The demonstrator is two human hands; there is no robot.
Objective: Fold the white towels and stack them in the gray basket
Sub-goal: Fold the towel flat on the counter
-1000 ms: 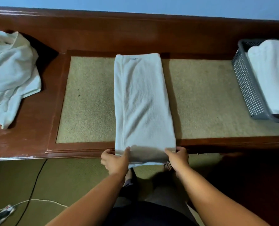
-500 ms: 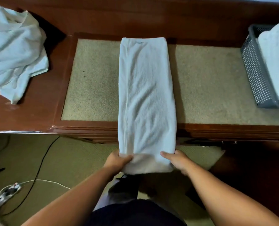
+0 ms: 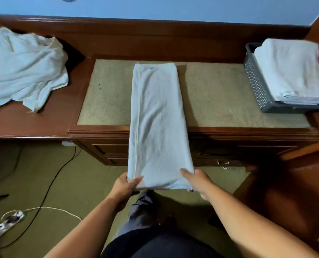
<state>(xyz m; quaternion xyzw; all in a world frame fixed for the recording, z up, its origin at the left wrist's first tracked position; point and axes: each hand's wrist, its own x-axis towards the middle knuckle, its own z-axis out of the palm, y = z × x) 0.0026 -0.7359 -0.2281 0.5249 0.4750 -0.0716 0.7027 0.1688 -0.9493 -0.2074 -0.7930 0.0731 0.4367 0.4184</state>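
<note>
Towel (image 3: pixel 158 118), already folded lengthwise into a long narrow strip, fills the middle of my head view. Its far end lies flat on the beige inset (image 3: pixel 106 101) of the wooden desk (image 3: pixel 43 123), close to the back rail. Its near end reaches out past the front edge and is held up in the air.

My left hand (image 3: pixel 126 187) pinches the near left corner, thumb on top and the other fingers under the cloth. My right hand (image 3: pixel 196 180) grips the near right corner in the same way. Both hands are clamped on the towel, and the near edge looks fairly level between them.

I judge the step in hand to be the crosswise fold, with the lengthwise folding done. The next move calls for carrying the near end up and forward onto the far end. Both corners need to travel together so the layers don't slide apart, and the edges must meet squarely.

At the right end of the desk stands the gray basket (image 3: pixel 255 84), well apart from this towel. The folded towels (image 3: pixel 289 69) in it are stacked above its rim, so this one will probably need another fold to match. At the left lies a heap of unfolded towels (image 3: pixel 22 71), so plenty of work remains.
</note>
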